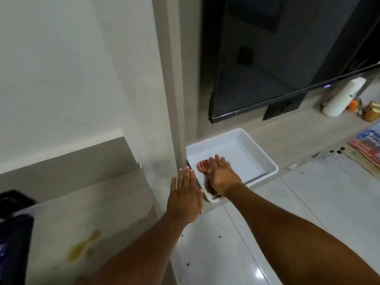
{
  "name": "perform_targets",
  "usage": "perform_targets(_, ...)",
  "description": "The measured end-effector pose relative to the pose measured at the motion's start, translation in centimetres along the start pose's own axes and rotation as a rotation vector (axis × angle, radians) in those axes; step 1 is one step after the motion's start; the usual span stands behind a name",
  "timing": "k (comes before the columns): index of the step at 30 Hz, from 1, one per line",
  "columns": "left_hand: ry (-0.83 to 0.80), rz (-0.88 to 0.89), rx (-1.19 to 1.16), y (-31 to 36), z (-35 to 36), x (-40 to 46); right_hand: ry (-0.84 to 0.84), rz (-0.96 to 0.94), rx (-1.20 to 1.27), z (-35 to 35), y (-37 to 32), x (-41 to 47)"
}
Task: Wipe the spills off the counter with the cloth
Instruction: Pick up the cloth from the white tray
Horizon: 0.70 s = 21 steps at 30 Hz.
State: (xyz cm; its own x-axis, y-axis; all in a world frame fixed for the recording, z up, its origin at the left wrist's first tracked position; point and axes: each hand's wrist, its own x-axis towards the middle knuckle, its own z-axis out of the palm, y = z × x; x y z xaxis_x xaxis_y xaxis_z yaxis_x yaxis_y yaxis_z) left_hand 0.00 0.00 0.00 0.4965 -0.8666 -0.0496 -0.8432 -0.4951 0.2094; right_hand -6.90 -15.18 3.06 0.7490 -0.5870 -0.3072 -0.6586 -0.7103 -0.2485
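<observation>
A yellow spill point(83, 250) lies on the pale counter point(86, 206) at the lower left. A red striped cloth point(202, 166) lies in the near corner of a white tray point(257, 149), which sits low to the right of the counter's end. My right hand point(221, 177) rests flat on top of the cloth, fingers stretched out, not curled around it; most of the cloth is hidden under it. My left hand point(185, 195) hovers open, palm down, by the wall corner, just left of the tray and holding nothing.
A grey wall post point(174, 99) rises between counter and tray. A black object point(14, 229) sits at the counter's left edge. A dark screen point(277, 58) hangs above a ledge with a white bottle point(343, 97), a jar point(371, 112) and packets point(368, 145). The white floor tiles point(308, 212) carry dark specks.
</observation>
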Motion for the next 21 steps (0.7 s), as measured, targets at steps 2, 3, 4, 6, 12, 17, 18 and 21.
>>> perform_targets(2,-0.009,-0.029,-0.025,-0.2,0.7,0.6,-0.020,-0.008,0.044,0.7,-0.3,1.3)
perform_targets(3,0.005,-0.024,-0.018,-0.2,1.0,0.8,-0.039,-0.006,0.042,1.1,-0.4,1.8)
perform_targets(4,0.015,-0.023,-0.004,-0.3,1.1,0.9,-0.066,-0.011,0.030,1.5,-0.8,2.2)
perform_targets(6,0.002,-0.012,0.003,-0.4,1.2,1.6,-0.130,-0.009,-0.071,2.7,-1.0,2.9)
perform_targets(12,-0.058,0.045,0.042,-1.3,2.6,2.7,-0.076,0.089,-0.022,4.4,-1.6,3.7)
perform_targets(17,-0.080,0.042,0.019,-1.3,1.2,2.2,0.049,0.103,0.050,1.1,-2.1,2.8)
perform_targets(18,-0.065,0.045,0.022,-1.3,0.8,2.0,0.059,0.096,0.040,0.0,-2.2,2.4)
perform_targets(21,-0.025,0.044,0.002,-1.8,-0.7,0.3,0.081,0.074,-0.005,-2.5,-3.3,0.5)
